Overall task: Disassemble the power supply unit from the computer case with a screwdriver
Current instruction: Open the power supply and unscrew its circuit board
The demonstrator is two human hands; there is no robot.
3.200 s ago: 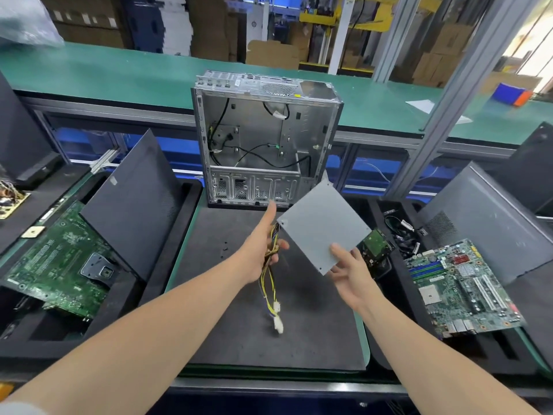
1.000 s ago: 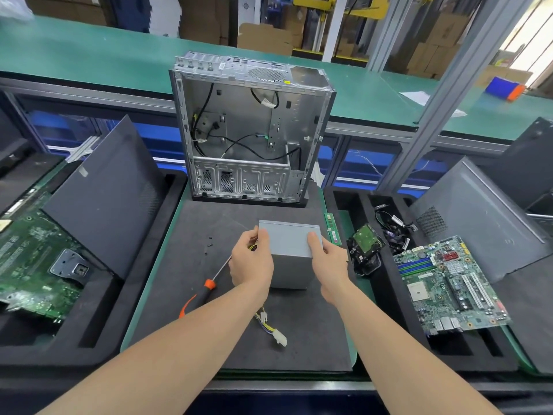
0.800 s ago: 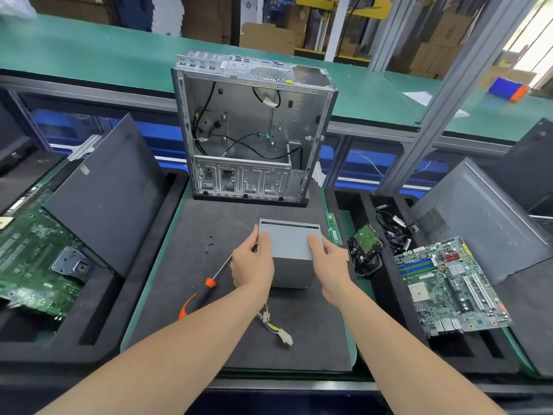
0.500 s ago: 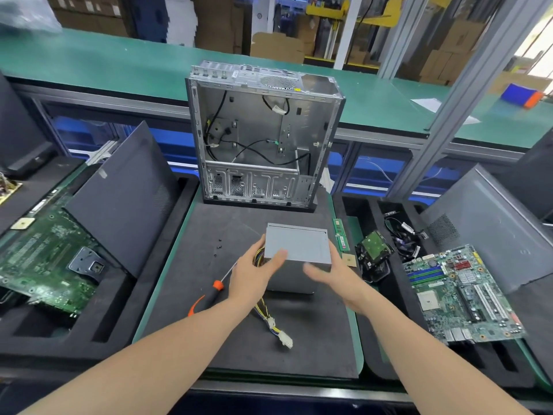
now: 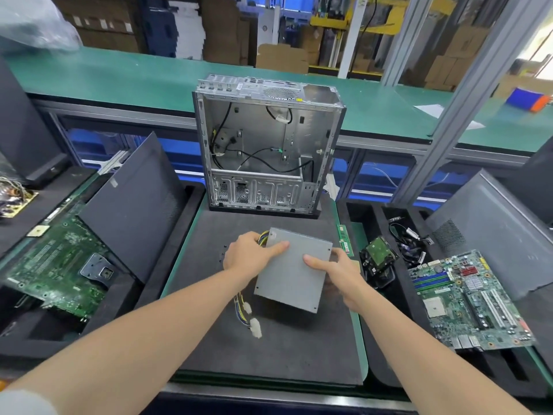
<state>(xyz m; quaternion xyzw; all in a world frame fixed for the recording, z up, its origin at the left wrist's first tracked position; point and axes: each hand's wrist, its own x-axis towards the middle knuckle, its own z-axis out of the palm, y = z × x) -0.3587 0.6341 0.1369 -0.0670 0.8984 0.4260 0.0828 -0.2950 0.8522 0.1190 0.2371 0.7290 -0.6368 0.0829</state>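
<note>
Head view: the power supply unit (image 5: 294,274) is out of the computer case (image 5: 266,139) and held over the dark foam mat (image 5: 269,348), just in front of the case, with its top face tilted toward the camera. The left hand (image 5: 247,257) grips the far left corner, thumb flat on the top face. Its fingers are curled round the side where the cable harness (image 5: 247,313) exits, so the wires hang free toward the mat. The right hand (image 5: 341,274) holds the right edge, thumb on top; its other fingers wrap the edge and are mostly hidden. A two-sided grip probably steadies the box for setting down. The case stands upright and open, with only loose wires inside. A memory stick (image 5: 344,242), a hard drive (image 5: 378,253) and a motherboard (image 5: 466,301) lie to the right. The screwdriver is not in view.
</note>
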